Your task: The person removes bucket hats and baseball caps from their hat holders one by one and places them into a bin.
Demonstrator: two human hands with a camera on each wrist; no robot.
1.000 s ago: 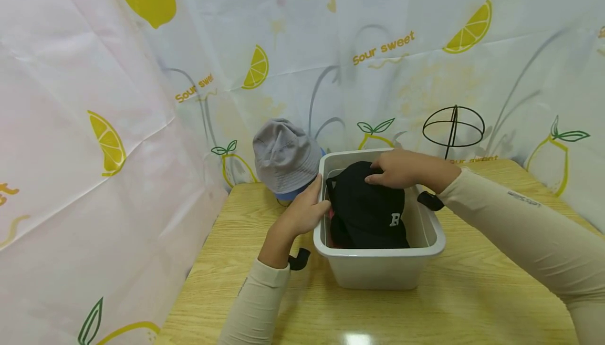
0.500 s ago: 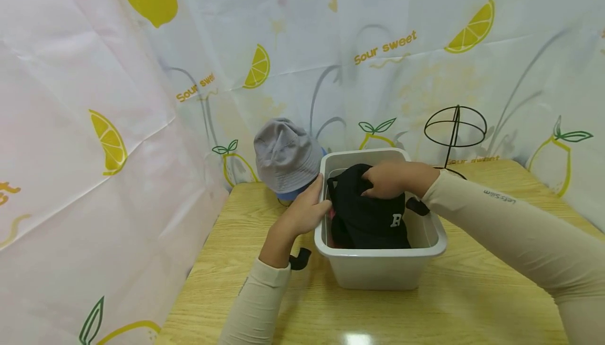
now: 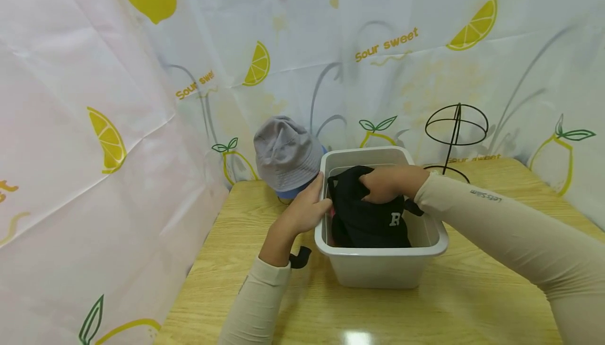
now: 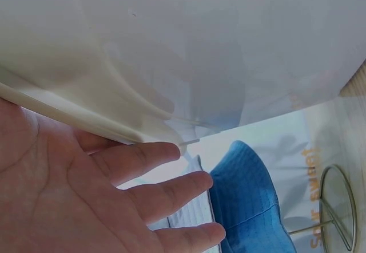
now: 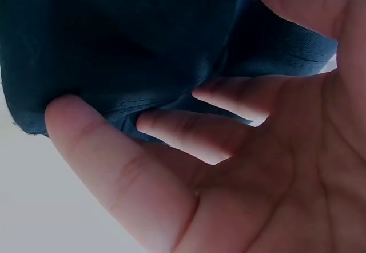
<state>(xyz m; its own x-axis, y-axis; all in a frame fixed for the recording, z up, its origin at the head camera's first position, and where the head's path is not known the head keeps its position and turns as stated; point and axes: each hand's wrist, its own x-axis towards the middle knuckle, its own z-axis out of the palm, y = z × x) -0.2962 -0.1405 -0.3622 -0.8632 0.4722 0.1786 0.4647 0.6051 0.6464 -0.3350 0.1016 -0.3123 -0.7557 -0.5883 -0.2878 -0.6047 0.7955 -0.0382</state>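
A black baseball cap point(image 3: 366, 224) with a white letter on its front sits in a pale plastic bin point(image 3: 373, 253). My right hand point(image 3: 385, 183) reaches into the bin and grips the cap's crown; in the right wrist view the fingers point(image 5: 189, 133) press into bunched dark cloth point(image 5: 126, 41). A bit of pink shows beside the cap. My left hand point(image 3: 302, 211) holds the bin's left rim, thumb over the top. In the left wrist view its fingers point(image 4: 171, 196) lie straight along the outside wall, close to a blue bucket hat point(image 4: 246, 201).
A grey bucket hat point(image 3: 285, 153) sits over the blue one, left of the bin. Behind and right of the bin stands a black wire hat stand point(image 3: 456, 129). All rest on a wood-grain table point(image 3: 227, 261), with lemon-print cloth point(image 3: 283, 30) hanging behind and at the left.
My right hand has moved down and slightly left, deeper into the bin. The cap's crown has sunk in and creased under it. My left hand stays at the rim.
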